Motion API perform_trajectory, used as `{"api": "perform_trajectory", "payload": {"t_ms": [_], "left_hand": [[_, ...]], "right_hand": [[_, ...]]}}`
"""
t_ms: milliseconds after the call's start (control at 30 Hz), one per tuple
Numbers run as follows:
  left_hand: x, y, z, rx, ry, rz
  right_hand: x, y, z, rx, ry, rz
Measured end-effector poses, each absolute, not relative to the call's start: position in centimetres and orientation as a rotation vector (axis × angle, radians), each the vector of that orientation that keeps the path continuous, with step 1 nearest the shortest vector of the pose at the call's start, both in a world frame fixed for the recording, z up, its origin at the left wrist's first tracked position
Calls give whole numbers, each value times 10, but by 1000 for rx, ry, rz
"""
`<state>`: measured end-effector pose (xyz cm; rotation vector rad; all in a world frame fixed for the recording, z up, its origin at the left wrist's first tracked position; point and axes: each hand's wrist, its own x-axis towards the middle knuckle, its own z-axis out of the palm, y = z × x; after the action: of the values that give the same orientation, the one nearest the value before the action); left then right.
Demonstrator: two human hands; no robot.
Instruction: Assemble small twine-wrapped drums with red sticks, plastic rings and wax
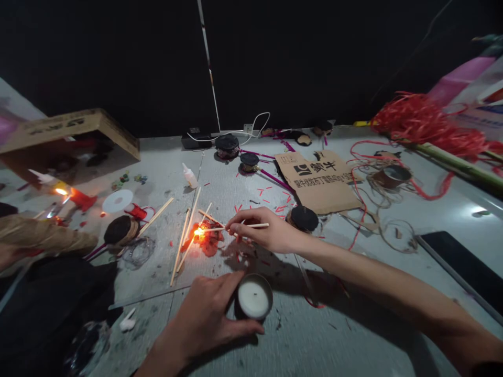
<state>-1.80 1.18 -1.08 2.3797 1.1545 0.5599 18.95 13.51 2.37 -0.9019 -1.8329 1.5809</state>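
My right hand (263, 228) pinches a thin wooden stick (214, 229), its far tip in a bright flame (199, 232) above a patch of red wax-like material (211, 247). Nearer to me, the thumb and fingers of my left hand (204, 309) curve round the left side of a round candle (254, 297) with white wax in a dark cup. The candle's wick is unlit. Several loose wooden sticks (181, 246) lie left of the flame. Beyond my right wrist sits a small black-topped drum (303, 218), and short red bits are scattered behind that hand.
A printed cardboard piece (320, 183) lies behind my right arm. Red string (416, 123), a tape roll (393, 177) and a phone (463, 267) are on the right. A cardboard box (70, 131), another flame (61, 191) and part of another person are at left. A glue bottle (190, 176) stands mid-table.
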Motion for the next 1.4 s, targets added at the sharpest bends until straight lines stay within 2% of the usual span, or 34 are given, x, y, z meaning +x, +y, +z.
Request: {"api": "perform_trajectory", "payload": {"t_ms": [400,967,1400], "left_hand": [[-20,8,2,2545,1028,1222],[-21,7,9,2631,861,979],[-20,7,6,2664,935,1012]], "right_hand": [[188,137,23,-840,-1819,1620],[190,136,24,-859,-1820,1622],[189,135,22,-863,-1795,1651]]}}
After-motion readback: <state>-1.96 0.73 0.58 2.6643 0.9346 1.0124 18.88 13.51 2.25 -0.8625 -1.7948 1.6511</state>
